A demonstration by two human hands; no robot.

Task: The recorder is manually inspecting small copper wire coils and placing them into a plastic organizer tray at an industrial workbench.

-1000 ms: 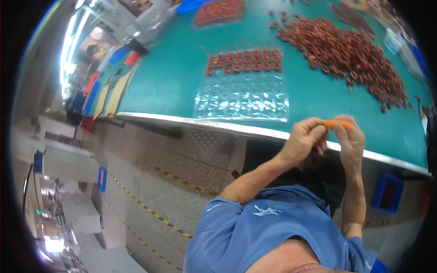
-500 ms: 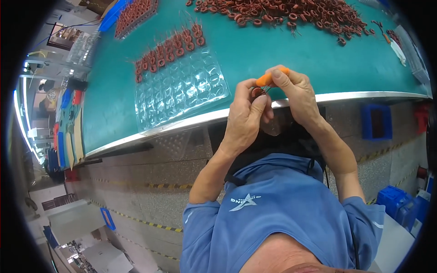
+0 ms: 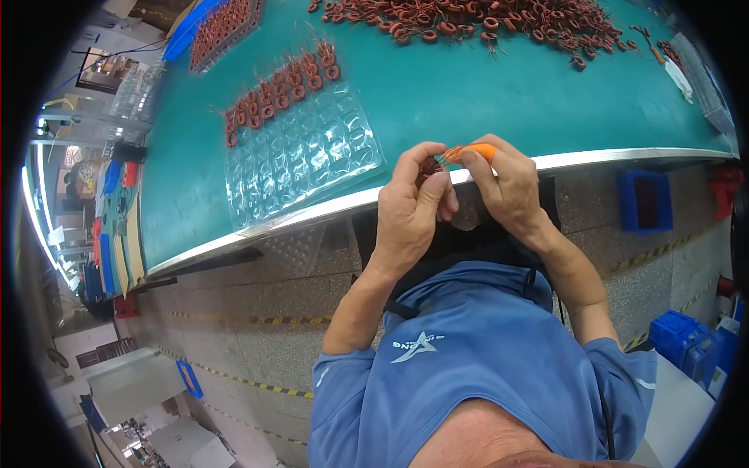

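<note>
Just over the table's near edge, my left hand (image 3: 407, 204) pinches a small reddish-brown ring coil (image 3: 428, 167) between thumb and fingers. Thin wire leads stick out of the coil to the right. My right hand (image 3: 509, 187) is closed on a small orange-handled tool (image 3: 479, 149). Its tip points left and meets the leads close to my left fingertips; the exact contact is too small to make out. To the left of my hands lies a clear plastic blister tray (image 3: 300, 168); ring coils (image 3: 282, 92) with upright leads fill its far rows.
A heap of loose ring coils (image 3: 499, 22) spreads over the far side of the green table (image 3: 437, 93). Another filled tray (image 3: 225, 33) stands at the far left beside a blue bin. An orange-handled tool (image 3: 658, 54) and a white tube (image 3: 679, 80) lie far right. The metal table edge (image 3: 608, 158) runs beneath my hands.
The orange tool has turned from tilting up to nearly level, and its tip now reaches the coil's leads. My right hand has lowered slightly; my left still grips the coil. The view shifted a little.
</note>
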